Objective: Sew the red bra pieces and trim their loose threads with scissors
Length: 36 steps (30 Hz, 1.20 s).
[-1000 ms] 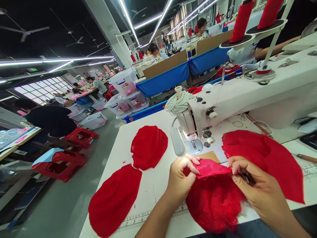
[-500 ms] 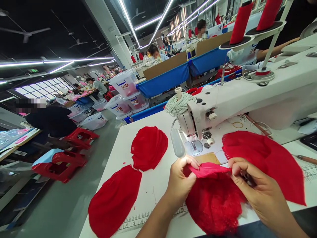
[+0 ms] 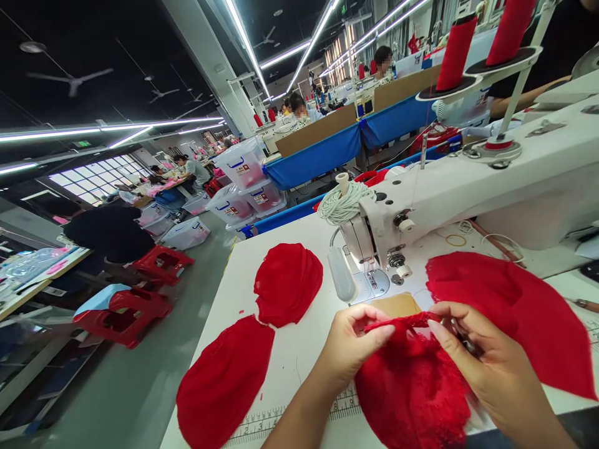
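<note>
Both hands hold the top edge of a red fabric piece [image 3: 407, 386] just in front of the sewing machine [image 3: 444, 193]. My left hand [image 3: 349, 346] pinches the edge at its left end between thumb and fingers. On the right end, my right hand [image 3: 486, 362] pinches the same edge, and a dark metal tool, partly hidden, is tucked in its curled fingers. Fuzzy, plush-like red texture shows on the lower right of the held piece. The needle area [image 3: 373, 280] lies beyond my hands, with a tan card [image 3: 397, 304] between.
Left on the white table [image 3: 290, 355] lie a rounded red piece stack [image 3: 287, 284] and an oval red piece [image 3: 224, 383]. A large red piece [image 3: 510, 312] spreads at right. Red thread spools [image 3: 456, 53] stand above the machine. Red stools [image 3: 124, 315] and a seated person [image 3: 110, 231] are left.
The held fabric's top edge has turned from a flat, lighter fold to a narrow, darker rolled edge. My left fingers have shifted along it, and the view has moved slightly.
</note>
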Tool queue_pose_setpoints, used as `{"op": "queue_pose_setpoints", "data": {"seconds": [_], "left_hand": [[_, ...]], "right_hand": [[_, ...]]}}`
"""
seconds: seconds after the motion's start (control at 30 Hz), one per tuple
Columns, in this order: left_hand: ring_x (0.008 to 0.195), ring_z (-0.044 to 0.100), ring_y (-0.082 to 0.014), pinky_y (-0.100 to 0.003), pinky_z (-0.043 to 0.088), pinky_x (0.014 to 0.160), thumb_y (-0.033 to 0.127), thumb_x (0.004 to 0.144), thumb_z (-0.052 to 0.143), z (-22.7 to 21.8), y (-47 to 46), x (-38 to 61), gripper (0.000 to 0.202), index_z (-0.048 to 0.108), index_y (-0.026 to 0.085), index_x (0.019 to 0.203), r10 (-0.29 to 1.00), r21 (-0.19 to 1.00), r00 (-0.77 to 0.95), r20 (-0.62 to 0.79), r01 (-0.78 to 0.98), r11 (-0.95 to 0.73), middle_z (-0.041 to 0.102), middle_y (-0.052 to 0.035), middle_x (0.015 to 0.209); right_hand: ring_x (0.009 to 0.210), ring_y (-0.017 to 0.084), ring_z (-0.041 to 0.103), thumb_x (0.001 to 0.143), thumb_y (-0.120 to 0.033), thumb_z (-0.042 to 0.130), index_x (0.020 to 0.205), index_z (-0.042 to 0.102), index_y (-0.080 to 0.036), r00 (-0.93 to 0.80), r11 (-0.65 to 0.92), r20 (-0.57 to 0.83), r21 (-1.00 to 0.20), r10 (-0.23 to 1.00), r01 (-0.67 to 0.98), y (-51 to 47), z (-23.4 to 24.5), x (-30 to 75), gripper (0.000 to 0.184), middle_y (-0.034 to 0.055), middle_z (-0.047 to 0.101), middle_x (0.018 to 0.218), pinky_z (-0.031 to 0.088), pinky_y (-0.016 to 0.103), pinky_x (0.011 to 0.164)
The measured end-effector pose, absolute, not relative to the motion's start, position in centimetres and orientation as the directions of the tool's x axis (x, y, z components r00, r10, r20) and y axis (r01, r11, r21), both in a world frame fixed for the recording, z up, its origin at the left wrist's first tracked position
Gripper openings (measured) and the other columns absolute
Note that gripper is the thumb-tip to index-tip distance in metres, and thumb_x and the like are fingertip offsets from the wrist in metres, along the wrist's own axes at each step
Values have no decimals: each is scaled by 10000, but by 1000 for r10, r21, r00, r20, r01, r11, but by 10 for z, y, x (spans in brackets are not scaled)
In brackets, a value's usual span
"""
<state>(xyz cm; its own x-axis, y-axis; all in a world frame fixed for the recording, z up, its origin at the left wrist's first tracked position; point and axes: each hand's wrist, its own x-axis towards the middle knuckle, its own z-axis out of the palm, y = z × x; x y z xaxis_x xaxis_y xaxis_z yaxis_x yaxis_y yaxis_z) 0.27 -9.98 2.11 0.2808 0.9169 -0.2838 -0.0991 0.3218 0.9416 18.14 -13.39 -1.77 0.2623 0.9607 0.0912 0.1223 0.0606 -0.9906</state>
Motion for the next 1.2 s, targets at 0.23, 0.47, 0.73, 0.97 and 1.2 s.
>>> {"op": "queue_pose_setpoints", "data": {"seconds": [0.23,0.47,0.73,0.97,1.2], "left_hand": [[672,633,-166,-279,475,678,378,600,875,15,-100,6,342,707,129,763,932,960,248,-263,-32,279,707,-45,729],[599,544,-124,-237,416,580,306,641,822,18,-101,10,272,593,165,681,981,981,55,-185,75,181,608,11,646],[727,649,-150,-247,538,606,557,703,760,20,-113,8,490,575,176,950,818,808,463,-341,-301,507,642,-58,947],[906,645,-234,-230,520,519,415,635,840,27,-107,-2,498,541,198,969,936,936,160,-315,-113,334,634,-86,976],[806,611,-137,-182,457,536,353,525,917,30,-103,-8,435,598,152,742,914,940,356,-197,-197,279,606,-84,1158]], "right_hand": [[665,153,643,796,-494,654,893,650,-248,278,-51,-64,-997,958,-54,-138,-8,159,263,-20,674,697,518,197,632],[643,155,578,816,-437,631,860,677,-262,342,84,138,-982,929,169,-142,-5,159,186,3,663,778,490,226,603],[697,208,694,667,-542,774,1040,735,-290,200,-23,-17,-999,980,30,-156,-7,144,452,3,765,849,572,242,616],[743,210,701,663,-526,803,821,743,-243,213,-174,-265,-913,940,-370,-146,-1,155,330,10,724,734,575,237,652],[659,215,679,676,-564,776,816,749,-232,87,-153,-190,-936,978,-318,-140,11,159,361,20,692,687,580,279,583]]}}
